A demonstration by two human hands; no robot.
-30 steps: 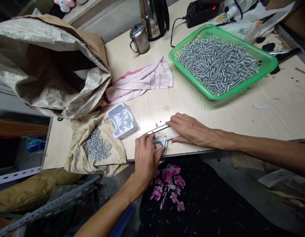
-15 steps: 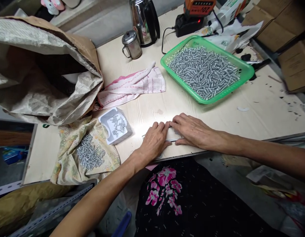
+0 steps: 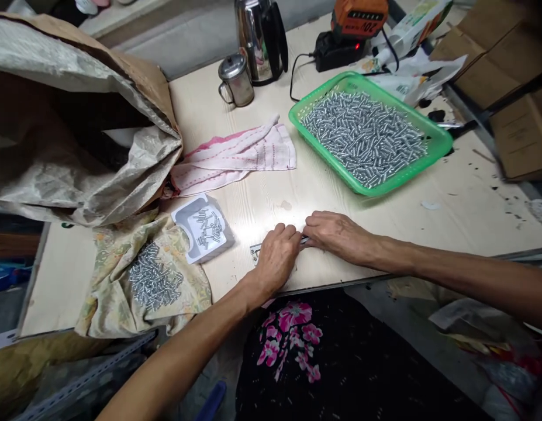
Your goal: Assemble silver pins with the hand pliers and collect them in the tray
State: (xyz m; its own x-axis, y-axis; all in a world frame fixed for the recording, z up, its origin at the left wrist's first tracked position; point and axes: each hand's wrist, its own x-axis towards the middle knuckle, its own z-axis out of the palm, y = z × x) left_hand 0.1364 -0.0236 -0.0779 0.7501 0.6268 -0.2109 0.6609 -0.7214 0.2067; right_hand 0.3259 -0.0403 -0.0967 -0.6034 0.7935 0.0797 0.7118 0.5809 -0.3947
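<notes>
At the table's front edge, my left hand (image 3: pixel 278 252) is closed over a narrow metal bar (image 3: pixel 255 250). The bar's left end, with small holes or fittings, sticks out past the knuckles; most of the rest is hidden under my fingers. Close beside it, my right hand (image 3: pixel 334 235) pinches the bar's other end with curled fingers. To the left stands a small grey-white box (image 3: pixel 225 222) with several thin metal pins or springs in it. A patterned cloth (image 3: pixel 110 275) next to the box bears a pile of small silvery metal pieces (image 3: pixel 155 278).
A green basket (image 3: pixel 370 190) full of small silvery springs stands at the right. Behind are a pink-white towel (image 3: pixel 253 149), a lidded metal cup (image 3: pixel 237 82), a kettle (image 3: pixel 255 41) and a battery on a charger (image 3: pixel 336 52). A large paper sack (image 3: pixel 159 105) leans at the left.
My right thumb has drawn in from the table towards the fingers. The bar now shows narrower between my hands, and its left end is more exposed. The view has shifted slightly.
</notes>
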